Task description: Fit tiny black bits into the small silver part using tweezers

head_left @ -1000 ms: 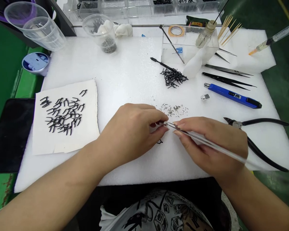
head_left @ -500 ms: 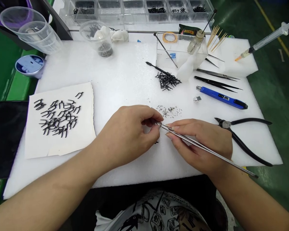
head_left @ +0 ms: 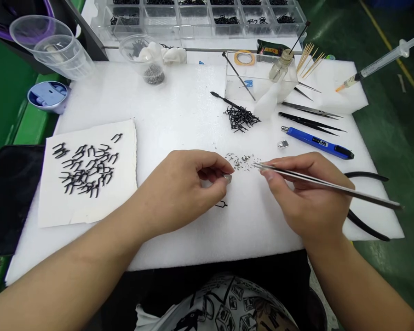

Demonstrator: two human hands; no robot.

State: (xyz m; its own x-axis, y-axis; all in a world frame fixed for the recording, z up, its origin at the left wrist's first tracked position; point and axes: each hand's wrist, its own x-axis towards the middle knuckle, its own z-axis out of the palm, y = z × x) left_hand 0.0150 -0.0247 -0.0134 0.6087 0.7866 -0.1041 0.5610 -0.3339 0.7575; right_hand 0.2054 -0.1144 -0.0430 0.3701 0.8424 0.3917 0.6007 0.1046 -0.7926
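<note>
The hands work near the middle of the frame, a little apart. The left hand (head_left: 189,188) is curled, its thumb and forefinger nearly together on a small shiny piece (head_left: 228,178). The right hand (head_left: 312,202) is closed in a pen-like grip round silver tweezers (head_left: 331,185), whose tips are at the right edge of a scatter of tiny bits (head_left: 242,162); I cannot tell whether they pinch one. The step in hand seems to be picking up a bit with the tweezers; the next move probably calls for a steady, light pinch, with the left hand keeping its piece firm.

Counted: one shiny piece in the fingers and one black forked piece (head_left: 222,205) on the table (head_left: 179,115) just below the left hand. At left, a sheet of paper (head_left: 126,188) bears dozens of black prongs (head_left: 86,170), too overlapped to count, with one apart at its upper right. One heap of black pieces (head_left: 241,120) is right of top centre. At the right lie one blue knife (head_left: 317,142) and one pair of pliers (head_left: 367,224), partly hidden by the right hand.
</note>
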